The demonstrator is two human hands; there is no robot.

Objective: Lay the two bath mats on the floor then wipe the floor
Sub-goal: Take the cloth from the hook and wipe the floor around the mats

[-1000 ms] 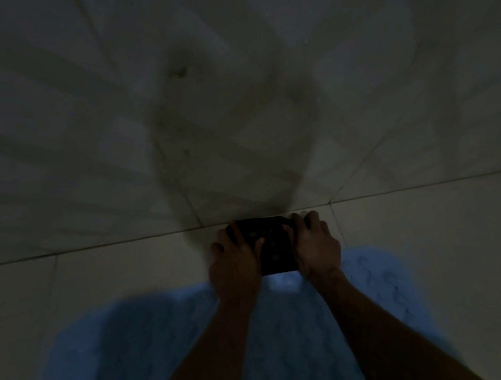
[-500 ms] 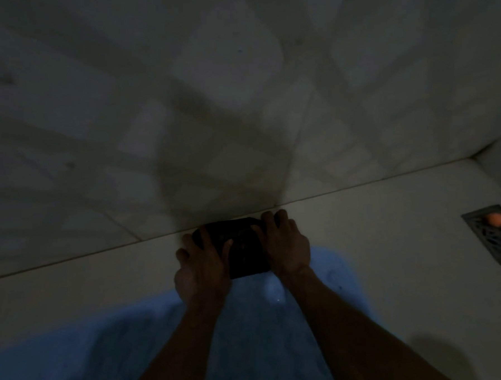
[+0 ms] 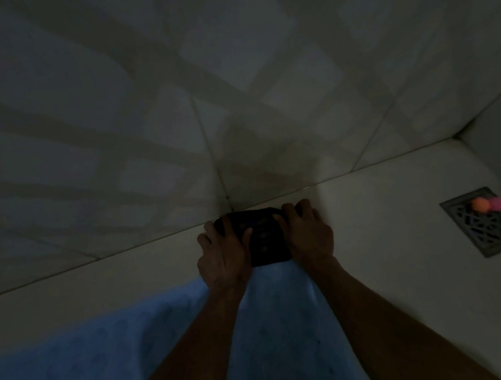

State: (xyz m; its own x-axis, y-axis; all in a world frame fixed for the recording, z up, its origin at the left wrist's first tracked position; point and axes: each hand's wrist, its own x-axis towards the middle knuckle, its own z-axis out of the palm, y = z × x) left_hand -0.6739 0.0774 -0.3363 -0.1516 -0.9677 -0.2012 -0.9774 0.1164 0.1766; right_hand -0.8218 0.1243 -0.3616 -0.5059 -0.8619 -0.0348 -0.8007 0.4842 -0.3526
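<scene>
Both hands press a folded dark cloth point(image 3: 263, 238) flat onto the pale floor point(image 3: 389, 211), right where the floor meets the tiled wall point(image 3: 123, 109). The left hand point(image 3: 222, 258) lies palm down on the cloth's 9 o'clock edge, fingers spread. The right hand point(image 3: 309, 234) lies palm down on its 3 o'clock edge, with its fingertips curled over the far corner. Neither hand lifts the cloth; both bear down on it.

A light blue bath mat point(image 3: 106, 342) is spread on the floor at 6 o'clock from the cloth, under both forearms, its near edge touching the cloth. Only 1 mat shows here; a 2nd is out of view.

Likely trouble: a stroke toward 6 o'clock would catch the mat's edge and ruck it up or push grime onto it. A stroke toward 3 o'clock heads for the floor drain point(image 3: 483, 221), where the cloth could snag on the grate. The light is very dim, so missed patches would be easy to overlook.

On the drain's far edge sit small orange, pink and green balls point(image 3: 495, 203), resting on the grate; what they are I cannot tell.
</scene>
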